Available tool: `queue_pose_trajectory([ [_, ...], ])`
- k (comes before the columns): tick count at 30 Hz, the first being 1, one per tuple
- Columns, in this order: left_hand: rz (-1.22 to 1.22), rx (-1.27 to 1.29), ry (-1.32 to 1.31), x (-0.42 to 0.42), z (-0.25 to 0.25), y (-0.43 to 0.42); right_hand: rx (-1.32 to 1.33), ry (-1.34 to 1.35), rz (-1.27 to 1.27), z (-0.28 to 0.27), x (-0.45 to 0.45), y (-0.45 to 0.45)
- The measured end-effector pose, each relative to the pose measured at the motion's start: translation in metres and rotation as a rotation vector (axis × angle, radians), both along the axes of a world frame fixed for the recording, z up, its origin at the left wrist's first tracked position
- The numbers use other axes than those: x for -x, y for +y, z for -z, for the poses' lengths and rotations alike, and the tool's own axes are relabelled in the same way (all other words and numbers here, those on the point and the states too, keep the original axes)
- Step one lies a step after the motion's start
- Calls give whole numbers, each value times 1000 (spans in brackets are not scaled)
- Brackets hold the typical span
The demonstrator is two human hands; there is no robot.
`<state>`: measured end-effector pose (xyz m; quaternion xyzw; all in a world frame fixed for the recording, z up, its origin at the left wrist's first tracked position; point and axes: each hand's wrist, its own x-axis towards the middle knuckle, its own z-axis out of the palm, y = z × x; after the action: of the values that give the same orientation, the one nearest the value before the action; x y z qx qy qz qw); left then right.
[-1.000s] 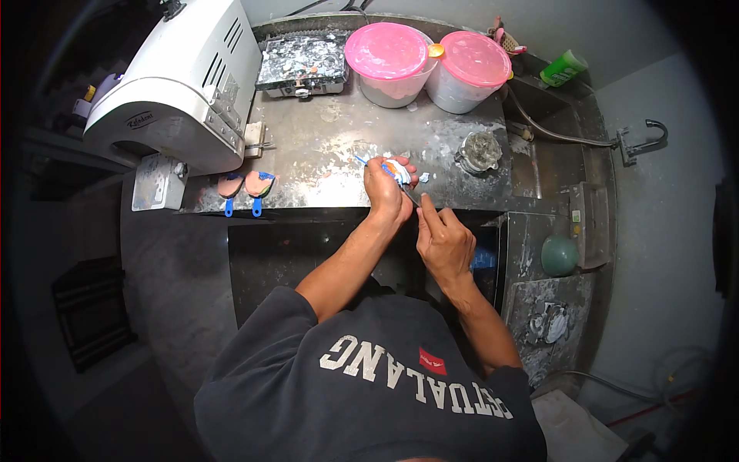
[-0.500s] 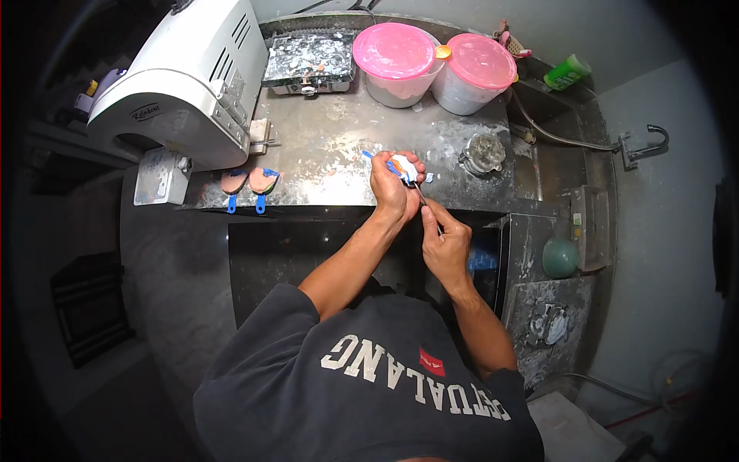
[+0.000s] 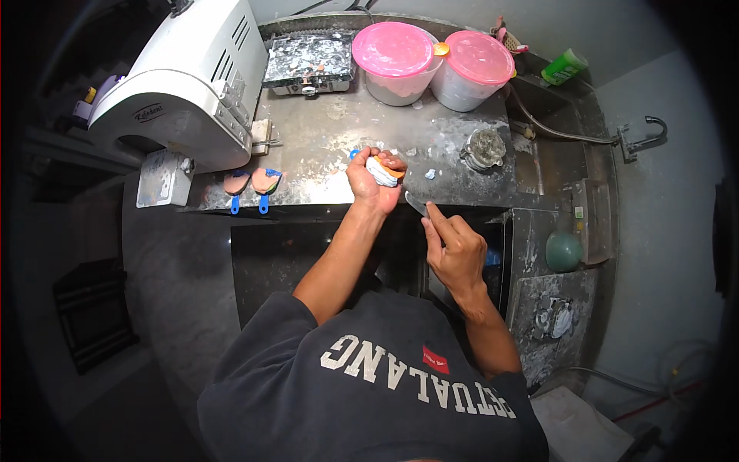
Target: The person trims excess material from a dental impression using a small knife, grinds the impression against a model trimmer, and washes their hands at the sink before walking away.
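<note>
My left hand (image 3: 371, 187) is curled palm up around a dental impression tray (image 3: 384, 172) that shows white plaster-like material and an orange edge. A bit of blue, perhaps its handle, pokes out beyond my thumb. Pinched in my right hand (image 3: 459, 252) is a knife (image 3: 416, 204), its blade angled up and left, just below the tray and apart from it. White crumbs (image 3: 430, 174) lie on the metal bench beyond my hands.
Two pink impression trays (image 3: 266, 182) with blue handles rest at the bench's front edge. Left stands a white machine (image 3: 185, 100); behind are a splattered box (image 3: 309, 60) and pink-lidded tubs (image 3: 392, 50). A round plaster-coated object (image 3: 485, 148) sits right, near a tap (image 3: 645, 142).
The knife has come away from the impression tray, down and to the right. My left hand has turned and shifted slightly left, bringing the white material into fuller view.
</note>
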<state>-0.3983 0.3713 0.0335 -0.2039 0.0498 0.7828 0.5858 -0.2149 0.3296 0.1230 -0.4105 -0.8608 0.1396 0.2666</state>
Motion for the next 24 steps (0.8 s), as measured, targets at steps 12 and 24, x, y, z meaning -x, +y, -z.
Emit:
queue_pose_trajectory([
  [12,130,-187,314,-5,-29,-14,178,31,-74,-13,13,7],
  [24,155,-286,521,-15,-39,-18,368,12,-141,-24,8,10],
])
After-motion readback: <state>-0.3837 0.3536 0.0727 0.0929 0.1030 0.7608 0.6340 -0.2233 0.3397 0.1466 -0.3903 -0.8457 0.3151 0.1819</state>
